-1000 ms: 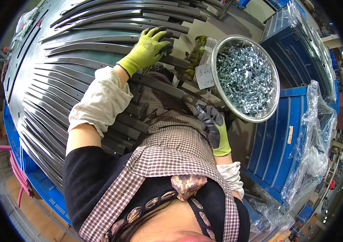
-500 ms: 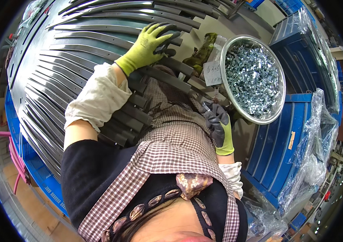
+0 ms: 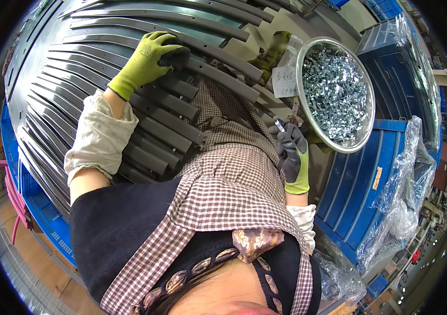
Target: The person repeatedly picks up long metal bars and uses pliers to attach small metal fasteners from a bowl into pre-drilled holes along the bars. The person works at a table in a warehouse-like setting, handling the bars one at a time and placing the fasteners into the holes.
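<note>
Pressing my left hand (image 3: 147, 60) down on the dark curved metal strips (image 3: 129, 105), I have my fingers spread flat over one strip near the far edge of the stack, the grip open and resting rather than clamped around anything. My right hand (image 3: 292, 152) sits close to my apron (image 3: 234, 168), just beside the near rim of the round metal bowl (image 3: 307, 121), and its grip is pinched on a small shiny clip (image 3: 279, 125) held up between the fingertips.

Judging from how things lie, one clip is picked and in hand but not yet at the strip; my two hands are well apart, so the fitting of this piece is not yet done. I cannot tell how many of the strips already carry clips, since their ends are too small to read from here.

As for containers: the metal bowl is heaped nearly to the rim with silvery clips, and a white paper tag (image 3: 285, 79) leans at its left edge. Beyond the bowl, to my right, a blue plastic crate (image 3: 360, 178) stands empty as far as I can see, with crumpled clear plastic bags (image 3: 402, 194) along its far side.
</note>
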Demonstrator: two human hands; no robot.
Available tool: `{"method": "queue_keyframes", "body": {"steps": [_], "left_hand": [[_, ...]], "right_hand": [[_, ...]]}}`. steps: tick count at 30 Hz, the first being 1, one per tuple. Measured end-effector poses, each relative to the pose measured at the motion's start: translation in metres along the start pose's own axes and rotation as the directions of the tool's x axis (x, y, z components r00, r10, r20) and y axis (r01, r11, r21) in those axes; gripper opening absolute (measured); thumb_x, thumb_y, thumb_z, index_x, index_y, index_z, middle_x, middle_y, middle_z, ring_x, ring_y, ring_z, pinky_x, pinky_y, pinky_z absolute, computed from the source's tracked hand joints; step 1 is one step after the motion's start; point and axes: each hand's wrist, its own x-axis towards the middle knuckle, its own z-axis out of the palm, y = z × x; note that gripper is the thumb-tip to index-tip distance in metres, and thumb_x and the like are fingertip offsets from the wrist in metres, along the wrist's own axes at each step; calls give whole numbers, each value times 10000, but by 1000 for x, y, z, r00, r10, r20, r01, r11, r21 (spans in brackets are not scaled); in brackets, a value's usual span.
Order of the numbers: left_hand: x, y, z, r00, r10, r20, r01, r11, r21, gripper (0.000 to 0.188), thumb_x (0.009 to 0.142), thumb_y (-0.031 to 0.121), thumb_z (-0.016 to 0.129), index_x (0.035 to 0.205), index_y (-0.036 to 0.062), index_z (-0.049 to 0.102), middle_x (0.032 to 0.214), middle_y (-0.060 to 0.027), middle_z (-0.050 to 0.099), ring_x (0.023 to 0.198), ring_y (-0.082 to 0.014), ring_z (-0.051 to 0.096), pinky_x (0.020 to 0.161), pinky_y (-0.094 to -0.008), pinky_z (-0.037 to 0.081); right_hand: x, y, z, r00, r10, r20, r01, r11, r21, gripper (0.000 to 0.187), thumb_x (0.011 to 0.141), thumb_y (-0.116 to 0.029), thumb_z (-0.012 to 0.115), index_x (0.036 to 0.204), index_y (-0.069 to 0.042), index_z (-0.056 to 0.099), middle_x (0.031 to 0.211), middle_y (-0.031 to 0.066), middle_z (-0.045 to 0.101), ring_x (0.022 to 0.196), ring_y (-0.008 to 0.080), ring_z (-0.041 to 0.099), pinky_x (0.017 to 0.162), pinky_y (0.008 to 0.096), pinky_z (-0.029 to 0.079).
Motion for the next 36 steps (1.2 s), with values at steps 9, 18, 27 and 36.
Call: {"method": "queue_keyframes", "body": {"steps": [9, 18, 27, 36], "left_hand": [[-1, 2, 3, 1000, 3, -13, -3, 999, 40, 600, 706, 134, 797, 1282, 235, 660, 1360, -71, 576, 1271, -317, 498, 1115, -443, 393], [-2, -18, -4, 998, -1, -59, 12, 985, 174, 595, 694, 132, 796, 1270, 188, 655, 1317, -70, 607, 1230, -290, 544, 1070, -419, 432], [-6, -18, -13, 967, -218, -133, 227, 973, 53, 544, 677, 194, 787, 1212, 188, 691, 1277, -83, 634, 1195, -311, 574, 1010, -412, 485], [-12, -29, -9, 971, -235, -44, 231, 969, -86, 529, 715, 194, 775, 1237, 221, 691, 1315, -58, 627, 1244, -292, 550, 1026, -439, 457]], "right_hand": [[-12, -4, 14, 997, -73, 14, 74, 991, -108, 434, 928, -281, 653, 1242, 11, 583, 978, 8, 631, 582, -29, 371, 520, 118, 279], [-11, -21, 35, 998, -23, 53, 33, 978, -206, 347, 930, -223, 625, 1159, 37, 624, 909, -27, 606, 640, -6, 437, 580, 140, 328], [-9, -13, 22, 1000, -29, 12, 31, 961, -276, 355, 910, -176, 594, 1202, 26, 600, 995, 24, 628, 807, 48, 536, 693, 178, 414], [11, -28, 27, 995, 44, 85, -26, 978, -208, 432, 924, -167, 627, 1307, 14, 545, 1022, 46, 609, 743, 6, 512, 576, 121, 388]]}}
